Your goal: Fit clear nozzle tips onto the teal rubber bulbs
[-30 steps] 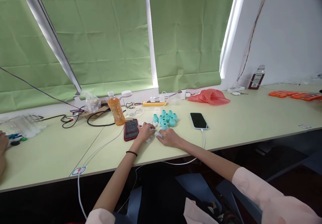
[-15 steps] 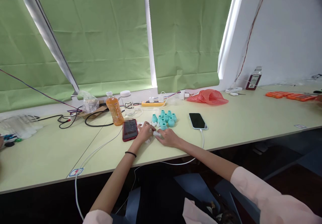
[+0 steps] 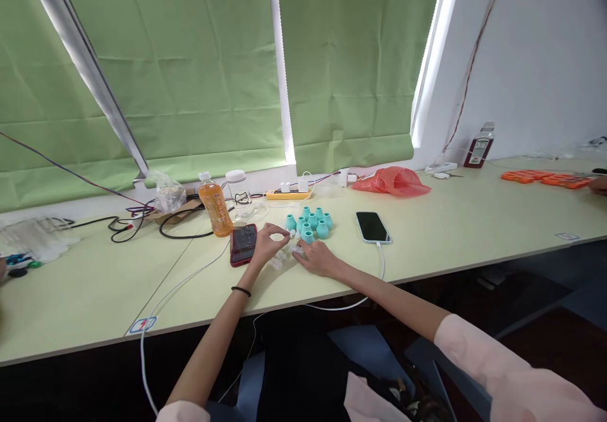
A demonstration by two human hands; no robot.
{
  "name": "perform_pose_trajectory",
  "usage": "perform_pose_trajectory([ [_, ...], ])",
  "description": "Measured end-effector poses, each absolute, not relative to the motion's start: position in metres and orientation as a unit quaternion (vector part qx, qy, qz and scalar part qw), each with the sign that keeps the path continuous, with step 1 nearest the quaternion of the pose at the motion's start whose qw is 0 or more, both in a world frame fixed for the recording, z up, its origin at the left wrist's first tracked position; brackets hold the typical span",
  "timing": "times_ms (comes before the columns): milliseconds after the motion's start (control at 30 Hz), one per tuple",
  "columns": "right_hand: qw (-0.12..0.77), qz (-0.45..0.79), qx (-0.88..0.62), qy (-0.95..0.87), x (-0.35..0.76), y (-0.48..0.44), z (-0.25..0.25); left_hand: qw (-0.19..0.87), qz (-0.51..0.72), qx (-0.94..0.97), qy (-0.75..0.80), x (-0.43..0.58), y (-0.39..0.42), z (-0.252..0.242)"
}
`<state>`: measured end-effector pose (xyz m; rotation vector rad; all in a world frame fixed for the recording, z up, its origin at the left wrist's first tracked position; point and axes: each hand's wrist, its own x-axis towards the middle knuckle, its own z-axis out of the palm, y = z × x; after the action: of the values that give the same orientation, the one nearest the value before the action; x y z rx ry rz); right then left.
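Observation:
Several teal bulb-shaped pieces (image 3: 313, 221) stand in a cluster on the pale table. Just left of them is my left hand (image 3: 271, 242), thumb and forefinger pinched beside some small white pieces (image 3: 293, 233); what is between the fingertips is too small to make out. My right hand (image 3: 317, 257) lies in front of the cluster, its fingers closed on a small clear piece (image 3: 298, 250). More clear pieces (image 3: 277, 260) rest on the table below my left hand. A red-cased phone (image 3: 243, 245) lies left of my left hand.
A charging phone (image 3: 374, 227) lies to the right, its cable crossing the front edge. Behind stand an orange drink bottle (image 3: 215, 205), a clear jar (image 3: 239, 193), a power strip (image 3: 289, 195) and a red bag (image 3: 392, 182). Another person's hand (image 3: 598, 185) shows at the far right.
My left hand has lifted slightly and opened a gap between its curved thumb and forefinger, away from my right hand. My right hand has barely moved with the clear piece.

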<state>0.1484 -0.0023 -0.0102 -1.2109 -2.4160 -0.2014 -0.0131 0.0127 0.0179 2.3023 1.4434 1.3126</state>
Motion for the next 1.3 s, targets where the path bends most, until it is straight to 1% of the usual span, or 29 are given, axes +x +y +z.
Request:
perform_pose_trajectory([
  [167,0.197,-0.061,-0.446,-0.871,0.1484,-0.0018,-0.0095,0.147,0.409,0.789,0.434,-0.011,0.0093,0.0206],
  [300,0.189,-0.052,-0.449,-0.872,0.1483,-0.0028,-0.0079,0.179,0.402,0.792,0.423,-0.0102,0.0085,0.02],
  [767,0.187,-0.032,-0.462,-0.866,0.149,-0.007,-0.0024,0.215,0.398,0.79,0.413,-0.0121,0.0097,0.0209],
  [1300,0.194,-0.031,-0.463,-0.864,0.148,-0.0049,-0.0047,0.233,0.379,0.792,0.418,-0.0112,0.0106,0.0196],
])
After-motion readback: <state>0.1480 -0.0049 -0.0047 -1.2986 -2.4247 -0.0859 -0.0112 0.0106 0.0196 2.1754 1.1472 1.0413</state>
